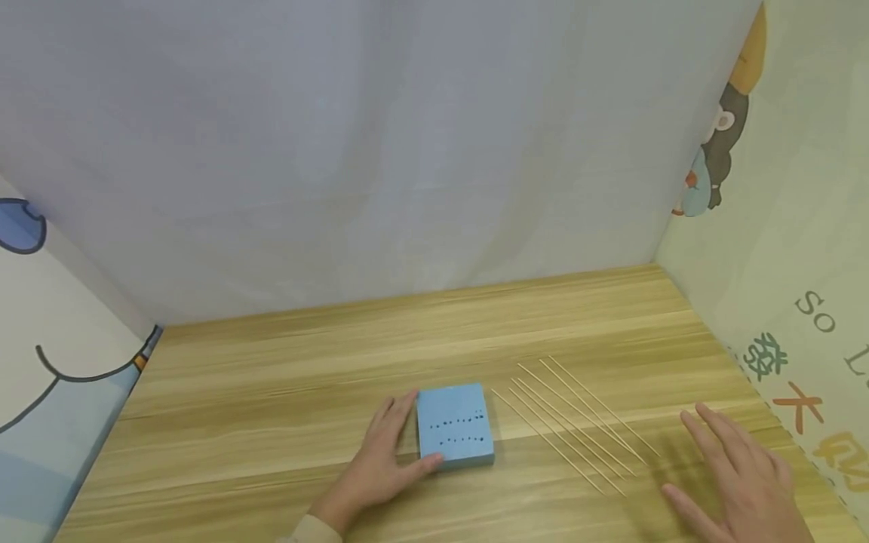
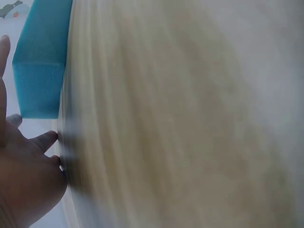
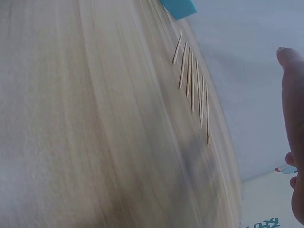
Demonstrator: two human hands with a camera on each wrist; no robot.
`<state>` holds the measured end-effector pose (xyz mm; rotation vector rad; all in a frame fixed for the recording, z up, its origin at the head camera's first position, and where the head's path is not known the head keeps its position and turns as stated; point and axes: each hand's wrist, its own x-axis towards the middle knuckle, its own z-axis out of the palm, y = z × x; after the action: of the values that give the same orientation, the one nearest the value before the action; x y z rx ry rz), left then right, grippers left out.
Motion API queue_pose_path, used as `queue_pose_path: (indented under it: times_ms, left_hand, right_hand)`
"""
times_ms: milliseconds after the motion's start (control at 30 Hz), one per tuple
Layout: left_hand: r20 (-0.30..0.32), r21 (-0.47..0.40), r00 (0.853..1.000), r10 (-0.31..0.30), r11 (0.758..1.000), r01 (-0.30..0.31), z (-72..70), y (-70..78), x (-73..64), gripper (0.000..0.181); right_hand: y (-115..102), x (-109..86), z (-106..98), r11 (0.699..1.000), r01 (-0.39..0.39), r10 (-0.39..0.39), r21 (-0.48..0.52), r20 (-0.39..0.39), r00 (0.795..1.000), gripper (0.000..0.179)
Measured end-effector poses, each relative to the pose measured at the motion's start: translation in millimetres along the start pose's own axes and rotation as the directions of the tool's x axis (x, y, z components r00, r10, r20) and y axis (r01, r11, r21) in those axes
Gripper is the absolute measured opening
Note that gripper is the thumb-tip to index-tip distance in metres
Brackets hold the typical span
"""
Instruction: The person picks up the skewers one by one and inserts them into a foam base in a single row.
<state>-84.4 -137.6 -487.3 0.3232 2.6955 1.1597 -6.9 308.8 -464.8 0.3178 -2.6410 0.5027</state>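
Observation:
A light blue foam-like block [image 1: 453, 422] lies flat on the wooden table, with two rows of small dark dots across its top. My left hand [image 1: 383, 460] is at the block's left side, thumb at the near left corner and fingers by the far left corner. Its fingers look fairly straight beside the blue block [image 2: 40, 66] in the left wrist view. To the right of the block lie several thin wooden sticks [image 1: 577, 426], roughly parallel and slanting. Beyond their near ends my right hand [image 1: 743, 479] hovers with fingers spread, holding nothing.
The wood-grain table [image 1: 271, 377] ends at a pale cloth backdrop [image 1: 407, 188] behind. Printed panels stand on both sides, a cartoon one [image 1: 68, 317] at left and a lettered one [image 1: 781, 264] close to my right hand.

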Motion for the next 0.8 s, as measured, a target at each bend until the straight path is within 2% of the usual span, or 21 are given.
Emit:
queue_pose_path:
  times_ms: [233, 500, 800]
  left_hand:
    - [0.044, -0.032, 0.999, -0.009, 0.999, 0.011, -4.2, 1.1, 1.1, 0.104]
    - [0.039, -0.044, 0.999, 0.003, 0.999, -0.001, -3.6, 1.2, 2.4, 0.104]
    - [0.026, -0.049, 1.0, -0.007, 0.999, 0.009, -2.3, -0.7, 2.2, 0.105]
  right_hand:
    - [3, -1.6, -1, 1.0, -0.002, 0.002, 0.004, -0.009, 1.0, 0.089]
    - [4, -2.2, -2, 1.0, -0.013, 0.013, 0.006, -0.007, 1.0, 0.09]
    - [3, 9.8, 2, 1.0, 0.005, -0.005, 0.024, 0.022, 1.0, 0.09]
